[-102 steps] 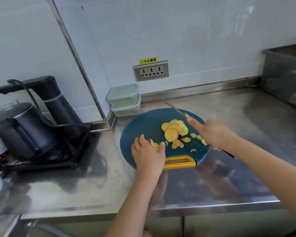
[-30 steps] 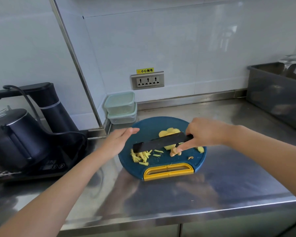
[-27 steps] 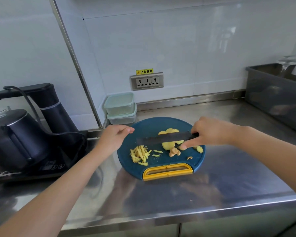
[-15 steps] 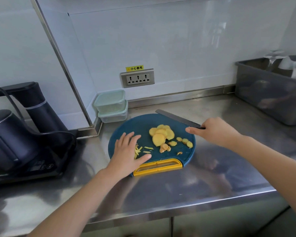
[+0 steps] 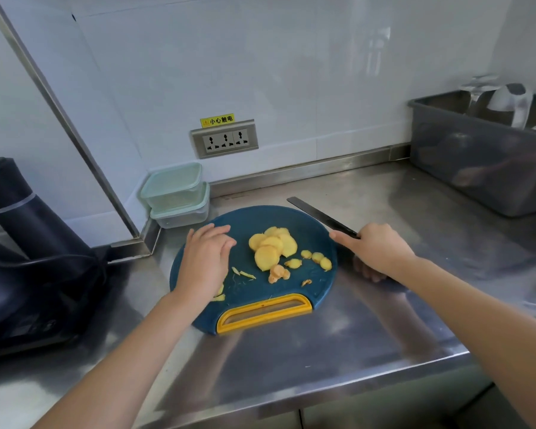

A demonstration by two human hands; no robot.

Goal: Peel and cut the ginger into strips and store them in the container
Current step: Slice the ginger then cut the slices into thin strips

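Yellow ginger slices (image 5: pixel 271 247) lie heaped in the middle of the round blue cutting board (image 5: pixel 260 219), with small offcuts to their right. My left hand (image 5: pixel 205 261) rests palm down on the board's left part, fingers together, cupped over the ginger strips (image 5: pixel 243 274); only a few strips show beside it. My right hand (image 5: pixel 379 250) is closed on the handle of the knife (image 5: pixel 319 215) just off the board's right edge. The blade lies low over the counter and points to the back left. Two stacked pale green containers (image 5: pixel 174 193) stand with lids on behind the board.
A black kettle on its base (image 5: pixel 28 258) fills the left of the steel counter (image 5: pixel 384 329). A grey bin (image 5: pixel 483 168) holding a jug stands at the back right. A wall socket (image 5: pixel 225 140) is above the containers. The counter's front edge runs close below the board.
The knife has swung from lying across the board to its right edge, blade pointing back. My left hand has come down from the air onto the strips and drawn its fingers together.
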